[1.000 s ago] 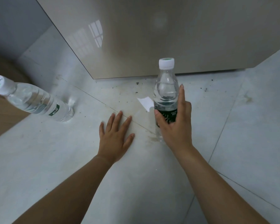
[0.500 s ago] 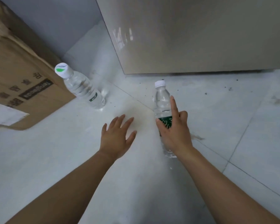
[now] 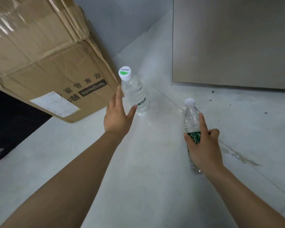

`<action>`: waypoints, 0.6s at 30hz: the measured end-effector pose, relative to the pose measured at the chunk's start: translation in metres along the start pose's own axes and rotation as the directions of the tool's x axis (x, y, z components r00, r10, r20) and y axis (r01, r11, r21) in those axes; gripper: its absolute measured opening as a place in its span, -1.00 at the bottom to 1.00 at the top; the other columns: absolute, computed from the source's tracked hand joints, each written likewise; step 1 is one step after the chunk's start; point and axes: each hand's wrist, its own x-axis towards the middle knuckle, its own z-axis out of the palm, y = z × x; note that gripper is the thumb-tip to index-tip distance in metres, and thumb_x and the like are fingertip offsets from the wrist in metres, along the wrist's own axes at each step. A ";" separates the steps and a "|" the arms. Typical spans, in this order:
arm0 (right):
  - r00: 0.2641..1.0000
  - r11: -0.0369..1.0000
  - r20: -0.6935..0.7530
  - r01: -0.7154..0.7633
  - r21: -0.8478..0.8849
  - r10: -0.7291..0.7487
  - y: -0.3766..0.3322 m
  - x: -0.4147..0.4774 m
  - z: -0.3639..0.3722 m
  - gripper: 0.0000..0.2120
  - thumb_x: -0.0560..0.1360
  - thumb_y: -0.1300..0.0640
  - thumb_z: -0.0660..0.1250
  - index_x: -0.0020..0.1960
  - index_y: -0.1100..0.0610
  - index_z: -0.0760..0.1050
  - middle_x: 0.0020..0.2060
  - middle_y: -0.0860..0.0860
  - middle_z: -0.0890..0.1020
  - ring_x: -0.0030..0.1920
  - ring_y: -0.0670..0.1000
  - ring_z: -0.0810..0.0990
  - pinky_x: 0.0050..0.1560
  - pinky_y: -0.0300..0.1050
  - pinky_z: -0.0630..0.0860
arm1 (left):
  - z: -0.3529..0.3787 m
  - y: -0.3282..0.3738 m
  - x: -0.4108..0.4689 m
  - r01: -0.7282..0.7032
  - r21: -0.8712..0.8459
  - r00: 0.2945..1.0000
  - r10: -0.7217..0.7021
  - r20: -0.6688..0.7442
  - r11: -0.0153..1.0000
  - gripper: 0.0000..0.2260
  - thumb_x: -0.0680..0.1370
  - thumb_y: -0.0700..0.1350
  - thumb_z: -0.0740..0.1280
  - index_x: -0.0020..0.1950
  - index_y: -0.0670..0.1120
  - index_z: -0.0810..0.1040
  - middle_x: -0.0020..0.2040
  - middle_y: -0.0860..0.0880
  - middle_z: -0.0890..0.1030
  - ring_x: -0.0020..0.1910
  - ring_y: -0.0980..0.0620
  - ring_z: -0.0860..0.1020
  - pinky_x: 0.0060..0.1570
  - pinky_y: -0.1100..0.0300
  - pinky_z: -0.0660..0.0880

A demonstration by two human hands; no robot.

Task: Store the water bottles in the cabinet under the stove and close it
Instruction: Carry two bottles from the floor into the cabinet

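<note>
Head view: the right hand wraps one water bottle by its label, ready to carry, while the left hand spreads open toward the second bottle standing on the floor beside the cardboard box.

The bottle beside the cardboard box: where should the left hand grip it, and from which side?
Probably around the clear ribbed middle of the bottle, from its near-left side: it stands upright on the floor, and the open left hand already reaches there, thumb apart.
</note>
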 end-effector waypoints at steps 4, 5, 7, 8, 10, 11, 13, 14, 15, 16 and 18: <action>1.000 1.000 0.002 -0.016 0.020 0.015 0.003 0.001 0.000 -0.27 0.51 -0.12 0.22 0.46 -0.28 -0.22 0.02 0.04 0.22 -0.19 0.02 0.46 -0.11 -0.11 0.44 | 0.014 0.014 0.026 -0.040 -0.357 0.999 0.048 0.013 0.933 -0.31 0.50 0.10 0.32 0.50 0.08 0.01 0.46 0.07 0.28 0.38 0.05 0.32 0.25 0.09 0.39; 1.000 1.000 0.003 -0.014 0.026 0.014 0.004 0.000 0.000 -0.27 0.51 -0.12 0.22 0.45 -0.29 -0.23 0.01 0.03 0.22 -0.20 0.01 0.46 -0.12 -0.12 0.44 | 0.018 0.018 0.030 -0.034 -0.438 0.998 0.053 0.031 0.898 -0.34 0.50 0.06 0.34 0.48 0.07 0.05 0.42 0.08 0.32 0.34 0.09 0.36 0.24 0.12 0.39; 1.000 0.999 -0.001 -0.019 0.039 0.019 0.006 0.000 0.000 -0.27 0.51 -0.13 0.21 0.43 -0.32 -0.25 0.00 0.03 0.22 -0.20 -0.02 0.45 -0.13 -0.12 0.44 | 0.025 0.025 0.037 -0.034 -0.510 0.994 0.081 0.070 0.860 -0.39 0.50 0.00 0.36 0.44 0.05 0.10 0.34 0.09 0.37 0.25 0.14 0.40 0.18 0.16 0.40; 1.000 0.999 -0.005 -0.026 0.047 0.026 0.006 -0.001 -0.001 -0.27 0.51 -0.13 0.22 0.43 -0.33 -0.25 -0.01 0.02 0.22 -0.20 -0.02 0.45 -0.13 -0.12 0.46 | 0.029 0.030 0.040 -0.056 -0.513 0.991 0.112 0.078 0.856 -0.39 0.49 0.00 0.37 0.42 0.06 0.11 0.33 0.07 0.38 0.23 0.12 0.42 0.17 0.14 0.43; 0.999 0.998 -0.010 -0.041 0.049 0.042 0.008 -0.003 -0.003 -0.28 0.51 -0.12 0.21 0.43 -0.34 -0.23 0.00 0.02 0.22 -0.19 -0.01 0.47 -0.12 -0.12 0.48 | 0.037 0.039 0.045 -0.132 -0.481 0.978 0.193 0.080 0.867 -0.40 0.47 0.00 0.40 0.40 0.04 0.15 0.31 0.02 0.38 0.23 0.05 0.43 0.18 0.10 0.45; 0.999 0.998 -0.010 -0.049 0.044 0.050 0.009 -0.004 -0.005 -0.28 0.51 -0.13 0.21 0.43 -0.33 -0.23 0.00 0.01 0.22 -0.18 -0.01 0.47 -0.12 -0.13 0.48 | 0.040 0.043 0.045 -0.183 -0.438 0.967 0.242 0.083 0.880 -0.39 0.47 0.01 0.40 0.41 0.02 0.16 0.32 -0.02 0.37 0.23 0.04 0.41 0.17 0.18 0.42; 0.997 0.997 -0.010 -0.071 0.030 0.072 0.012 -0.007 -0.009 -0.28 0.52 -0.13 0.20 0.43 -0.33 -0.25 0.01 0.01 0.21 -0.18 -0.01 0.48 -0.14 -0.14 0.46 | 0.046 0.050 0.039 -0.251 -0.332 0.944 0.305 0.122 0.909 -0.37 0.48 0.03 0.37 0.46 -0.04 0.15 0.32 -0.09 0.35 0.18 0.07 0.37 0.05 0.35 0.30; 0.997 0.996 -0.010 -0.083 0.022 0.083 0.014 -0.009 -0.011 -0.28 0.52 -0.13 0.20 0.43 -0.33 -0.25 0.01 0.01 0.21 -0.18 -0.01 0.47 -0.15 -0.14 0.44 | 0.048 0.051 0.033 -0.253 -0.302 0.938 0.309 0.156 0.919 -0.36 0.49 0.07 0.35 0.47 -0.03 0.13 0.30 -0.11 0.35 0.15 0.05 0.38 0.01 0.34 0.29; 0.996 0.996 -0.008 -0.093 0.011 0.093 0.016 -0.011 -0.013 -0.29 0.52 -0.13 0.19 0.43 -0.33 -0.26 0.01 0.01 0.22 -0.18 -0.01 0.47 -0.15 -0.13 0.43 | 0.050 0.051 0.025 -0.237 -0.285 0.934 0.299 0.195 0.929 -0.35 0.50 0.11 0.33 0.49 -0.01 0.11 0.28 -0.12 0.36 0.12 0.01 0.41 -0.01 0.30 0.30; 0.995 0.995 -0.006 -0.104 -0.004 0.104 0.018 -0.012 -0.014 -0.29 0.52 -0.13 0.19 0.43 -0.33 -0.26 0.02 0.02 0.22 -0.18 0.00 0.46 -0.15 -0.12 0.43 | 0.051 0.050 0.015 -0.221 -0.270 0.931 0.285 0.227 0.937 -0.35 0.50 0.14 0.30 0.50 0.02 0.09 0.25 -0.12 0.38 0.09 -0.04 0.45 -0.03 0.24 0.33; 0.993 0.992 -0.002 -0.122 -0.042 0.122 0.021 -0.016 -0.017 -0.29 0.52 -0.13 0.19 0.43 -0.33 -0.25 0.02 0.02 0.22 -0.16 0.03 0.46 -0.15 -0.10 0.43 | 0.054 0.047 -0.005 -0.192 -0.200 0.927 0.244 0.284 0.961 -0.35 0.51 0.18 0.24 0.51 0.07 0.05 0.20 -0.14 0.40 0.03 -0.09 0.49 -0.07 0.18 0.37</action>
